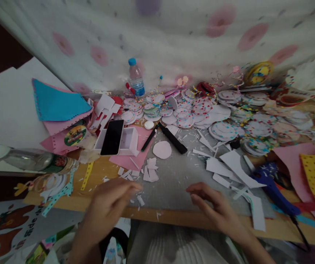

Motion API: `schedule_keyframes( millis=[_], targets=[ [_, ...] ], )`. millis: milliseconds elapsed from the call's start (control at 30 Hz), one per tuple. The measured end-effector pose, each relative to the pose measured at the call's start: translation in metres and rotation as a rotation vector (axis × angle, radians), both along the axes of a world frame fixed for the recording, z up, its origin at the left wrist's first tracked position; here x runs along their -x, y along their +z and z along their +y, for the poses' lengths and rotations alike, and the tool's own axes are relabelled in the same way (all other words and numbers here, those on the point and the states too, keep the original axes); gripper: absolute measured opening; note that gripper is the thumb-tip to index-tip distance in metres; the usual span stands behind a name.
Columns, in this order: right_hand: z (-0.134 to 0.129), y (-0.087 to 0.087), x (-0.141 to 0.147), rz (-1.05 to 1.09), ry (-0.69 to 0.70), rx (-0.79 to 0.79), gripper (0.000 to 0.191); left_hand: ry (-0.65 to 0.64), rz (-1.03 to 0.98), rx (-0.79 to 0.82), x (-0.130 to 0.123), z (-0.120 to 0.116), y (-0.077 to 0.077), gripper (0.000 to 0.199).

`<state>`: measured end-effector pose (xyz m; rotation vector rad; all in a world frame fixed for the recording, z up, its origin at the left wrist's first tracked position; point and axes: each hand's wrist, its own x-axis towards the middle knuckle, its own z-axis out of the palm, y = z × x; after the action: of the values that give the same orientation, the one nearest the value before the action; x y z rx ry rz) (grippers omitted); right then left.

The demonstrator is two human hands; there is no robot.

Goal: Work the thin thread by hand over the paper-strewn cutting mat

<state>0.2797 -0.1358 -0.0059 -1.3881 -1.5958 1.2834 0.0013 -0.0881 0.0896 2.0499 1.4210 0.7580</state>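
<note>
My left hand hovers over the near edge of the grey cutting mat, slightly blurred, its fingers pointing right with nothing visible in them. Opposite it, my right hand is above the mat with curved fingers apart from the thumb, also holding nothing. Between and beyond the hands lies a round white paper disc. Just behind the disc are a black pen-like cutter and a thinner dark pen. Small white paper scraps are piled near my left hand.
Stacks of decorated paper discs fill the back. A smartphone rests on a white box. A water bottle stands behind. A blue glue gun and paper offcuts lie right; a large clear bottle lies left.
</note>
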Motion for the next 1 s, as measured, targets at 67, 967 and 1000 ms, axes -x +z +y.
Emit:
schedule_keyframes(
  millis=[67, 967, 1000],
  targets=[
    [0.0, 0.004, 0.013, 0.164, -0.028, -0.005, 0.019, -0.272, 0.148, 0.061, -0.023, 0.002, -0.01, 0.025],
    [0.008, 0.033, 0.052, 0.516, -0.172, 0.034, 0.016, -0.051, -0.648, 0.747, -0.059, -0.038, -0.043, 0.026],
    [0.008, 0.033, 0.051, 0.515, -0.16, 0.025, 0.015, -0.059, -0.665, 0.766, -0.058, -0.038, -0.044, 0.027]
  ],
)
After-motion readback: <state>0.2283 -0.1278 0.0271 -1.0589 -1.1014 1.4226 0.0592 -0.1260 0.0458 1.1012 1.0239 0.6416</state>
